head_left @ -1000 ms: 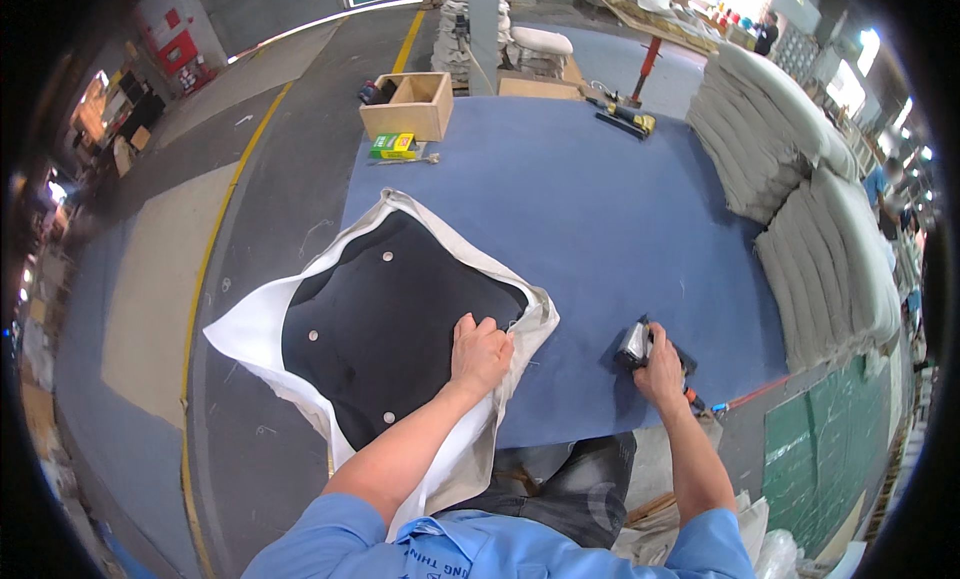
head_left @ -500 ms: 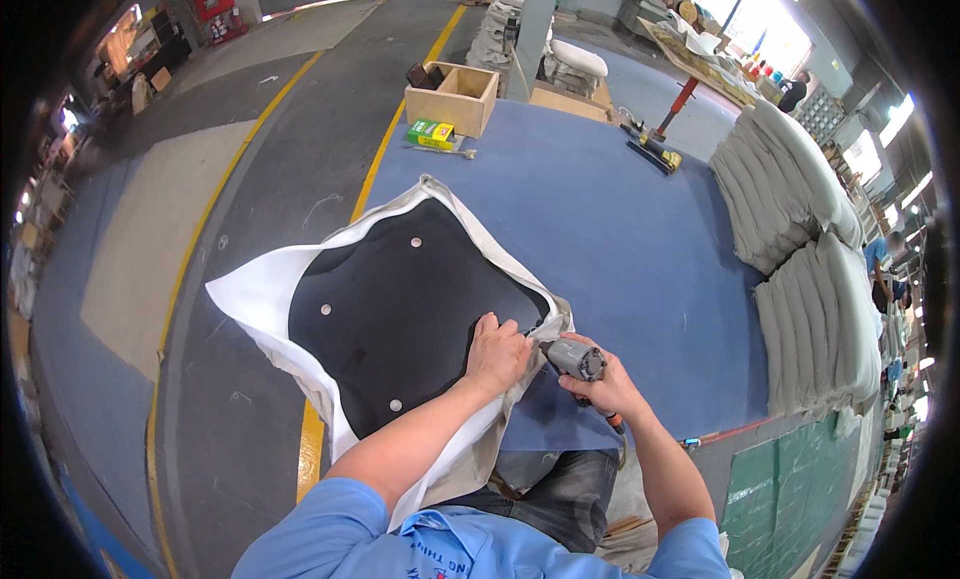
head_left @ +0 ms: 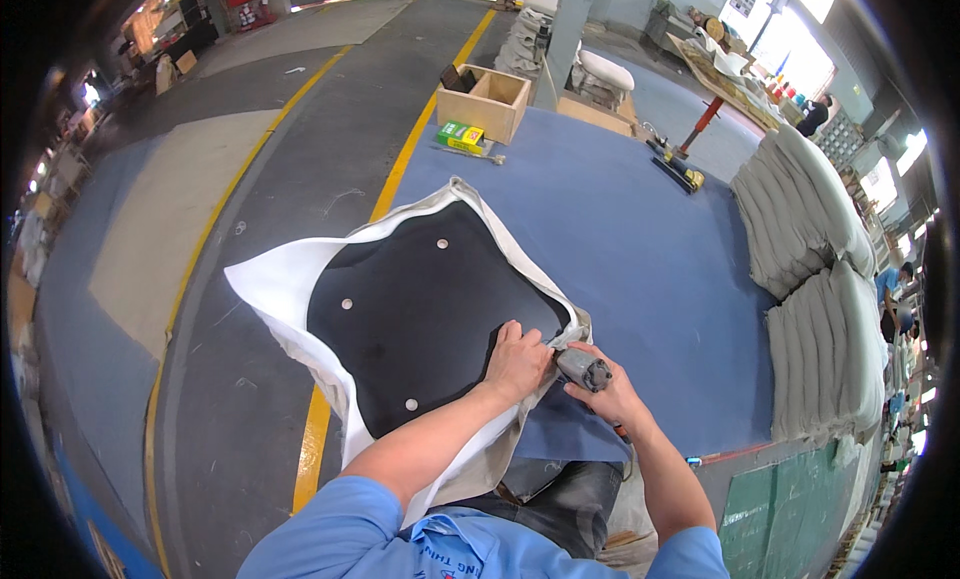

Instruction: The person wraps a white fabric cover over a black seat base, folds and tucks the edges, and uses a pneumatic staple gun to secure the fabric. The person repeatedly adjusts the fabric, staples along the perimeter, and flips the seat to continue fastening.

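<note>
A black seat panel [head_left: 420,319] with pale round holes lies face up, wrapped from below by a white and beige fabric cover [head_left: 270,279] whose edges stand up round it. At the panel's right corner my left hand [head_left: 518,364] has its fingers closed on the folded fabric edge. My right hand [head_left: 612,391] grips a grey pneumatic staple gun [head_left: 584,369], its nose against or very close to that same corner, beside my left fingers. The nose tip and the exact contact are hidden. The fabric's left corner sticks out loose.
The blue table [head_left: 650,309] carries a wooden box [head_left: 485,104], a green and yellow carton [head_left: 460,136] and a metal tool [head_left: 475,156] at the back. A black and yellow tool [head_left: 682,174] lies further right. Stacked padded cushions [head_left: 825,349] line the right edge.
The view has shifted slightly, so the whole scene sits further right. Both hands stay at the panel's right corner; the staple gun has tilted a little against it.
</note>
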Demonstrator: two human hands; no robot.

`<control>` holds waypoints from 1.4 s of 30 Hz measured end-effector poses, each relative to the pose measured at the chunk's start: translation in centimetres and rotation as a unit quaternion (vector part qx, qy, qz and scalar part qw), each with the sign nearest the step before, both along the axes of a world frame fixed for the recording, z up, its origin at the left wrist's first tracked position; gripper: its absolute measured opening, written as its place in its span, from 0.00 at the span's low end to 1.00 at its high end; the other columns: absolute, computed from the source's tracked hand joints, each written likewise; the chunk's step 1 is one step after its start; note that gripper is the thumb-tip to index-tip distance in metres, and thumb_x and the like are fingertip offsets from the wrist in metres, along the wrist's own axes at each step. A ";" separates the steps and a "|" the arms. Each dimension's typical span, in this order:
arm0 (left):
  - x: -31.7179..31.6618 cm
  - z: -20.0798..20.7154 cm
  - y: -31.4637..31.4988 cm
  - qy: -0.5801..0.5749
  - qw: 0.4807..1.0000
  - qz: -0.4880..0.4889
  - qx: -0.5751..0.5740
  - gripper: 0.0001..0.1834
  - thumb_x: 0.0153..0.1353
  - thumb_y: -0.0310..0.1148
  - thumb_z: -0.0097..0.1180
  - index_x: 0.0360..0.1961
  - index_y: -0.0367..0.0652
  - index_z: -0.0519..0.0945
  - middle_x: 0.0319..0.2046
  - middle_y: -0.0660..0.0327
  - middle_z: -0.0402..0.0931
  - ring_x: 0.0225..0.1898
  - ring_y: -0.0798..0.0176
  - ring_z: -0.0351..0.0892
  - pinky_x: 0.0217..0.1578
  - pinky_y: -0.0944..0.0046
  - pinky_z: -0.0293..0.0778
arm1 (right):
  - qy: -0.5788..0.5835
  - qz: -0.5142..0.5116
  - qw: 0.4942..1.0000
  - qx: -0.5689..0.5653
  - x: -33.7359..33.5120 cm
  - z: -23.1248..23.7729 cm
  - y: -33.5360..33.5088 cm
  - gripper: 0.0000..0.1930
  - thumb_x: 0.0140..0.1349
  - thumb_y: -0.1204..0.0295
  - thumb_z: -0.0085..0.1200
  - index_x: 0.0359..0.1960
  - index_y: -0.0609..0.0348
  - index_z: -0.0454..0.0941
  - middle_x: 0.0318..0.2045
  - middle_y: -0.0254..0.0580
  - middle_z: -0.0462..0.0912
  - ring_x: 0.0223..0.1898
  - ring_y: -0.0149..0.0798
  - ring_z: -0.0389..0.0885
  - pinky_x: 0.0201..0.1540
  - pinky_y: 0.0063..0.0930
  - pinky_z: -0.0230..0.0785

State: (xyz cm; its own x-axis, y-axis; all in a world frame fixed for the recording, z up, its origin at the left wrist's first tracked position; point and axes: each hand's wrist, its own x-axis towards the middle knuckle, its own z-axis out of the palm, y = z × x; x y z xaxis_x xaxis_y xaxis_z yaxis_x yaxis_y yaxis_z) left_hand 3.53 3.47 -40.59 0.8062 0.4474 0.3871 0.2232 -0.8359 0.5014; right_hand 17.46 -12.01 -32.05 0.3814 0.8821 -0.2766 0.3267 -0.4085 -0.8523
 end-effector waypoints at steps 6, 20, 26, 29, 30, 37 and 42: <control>-0.3 0.5 -0.1 0.002 1.000 0.008 -0.005 0.16 0.70 0.38 0.60 0.26 0.43 0.88 0.36 0.55 0.79 0.48 0.45 0.74 0.61 0.44 0.68 | -0.020 -0.007 1.000 0.013 -0.7 0.4 -0.7 0.36 0.60 0.77 0.72 0.71 0.50 0.75 0.56 0.40 0.88 0.58 0.36 0.83 0.66 0.33 0.73; -3.6 3.3 0.6 -0.195 0.959 0.040 -0.203 0.07 0.68 0.34 0.64 0.39 0.41 0.84 0.41 0.52 0.83 0.49 0.44 0.81 0.53 0.46 0.75 | -0.375 -0.186 0.898 -0.138 9.9 -5.5 -11.8 0.47 0.54 0.82 0.70 0.78 0.43 0.67 0.66 0.59 0.70 0.62 0.67 0.78 0.66 0.52 0.75; -20.9 6.4 3.7 -0.170 0.940 0.294 -0.017 0.14 0.63 0.28 0.66 0.49 0.42 0.80 0.49 0.50 0.80 0.55 0.41 0.77 0.61 0.44 0.70 | -0.417 -0.043 0.880 -0.223 7.5 -2.1 -8.2 0.39 0.62 0.66 0.69 0.77 0.48 0.70 0.73 0.62 0.67 0.69 0.68 0.72 0.72 0.53 0.69; -27.9 3.7 4.1 -0.127 0.863 0.480 -0.095 0.27 0.66 0.32 0.68 0.64 0.38 0.74 0.56 0.44 0.75 0.63 0.39 0.72 0.66 0.43 0.69 | -0.183 -0.041 0.982 -0.037 7.6 0.4 -3.6 0.32 0.70 0.64 0.64 0.75 0.49 0.72 0.67 0.56 0.77 0.68 0.59 0.76 0.73 0.59 0.65; -28.6 2.8 4.4 -0.141 0.817 0.512 -0.222 0.30 0.67 0.34 0.68 0.66 0.36 0.73 0.58 0.44 0.75 0.65 0.40 0.72 0.67 0.44 0.69 | -0.108 -0.064 0.992 -0.002 7.4 -0.7 -2.3 0.30 0.73 0.62 0.62 0.75 0.50 0.72 0.65 0.52 0.79 0.67 0.55 0.77 0.72 0.59 0.66; -24.7 1.8 6.2 -0.210 0.731 0.456 -0.462 0.37 0.68 0.42 0.69 0.70 0.29 0.72 0.63 0.42 0.79 0.64 0.45 0.80 0.66 0.49 0.74 | 0.326 -0.253 0.900 0.142 3.8 -9.3 4.8 0.24 0.81 0.45 0.49 0.60 0.50 0.82 0.54 0.36 0.87 0.56 0.37 0.83 0.59 0.44 0.76; -27.3 1.2 7.1 -0.093 0.734 0.581 -0.339 0.44 0.60 0.58 0.71 0.61 0.27 0.80 0.56 0.37 0.84 0.58 0.42 0.86 0.60 0.50 0.79 | 0.284 -0.264 0.900 0.199 1.1 -6.5 3.7 0.28 0.80 0.45 0.52 0.61 0.57 0.83 0.53 0.36 0.86 0.54 0.36 0.82 0.57 0.38 0.74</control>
State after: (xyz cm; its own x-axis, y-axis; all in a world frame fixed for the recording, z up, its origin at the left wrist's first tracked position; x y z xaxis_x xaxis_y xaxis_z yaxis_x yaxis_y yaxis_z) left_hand -23.79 10.54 -39.44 -0.3119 0.9315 -0.1870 0.4632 0.3209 0.8261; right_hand 18.60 -8.28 -38.51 0.6731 0.6919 -0.2613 -0.3586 -0.0037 -0.9335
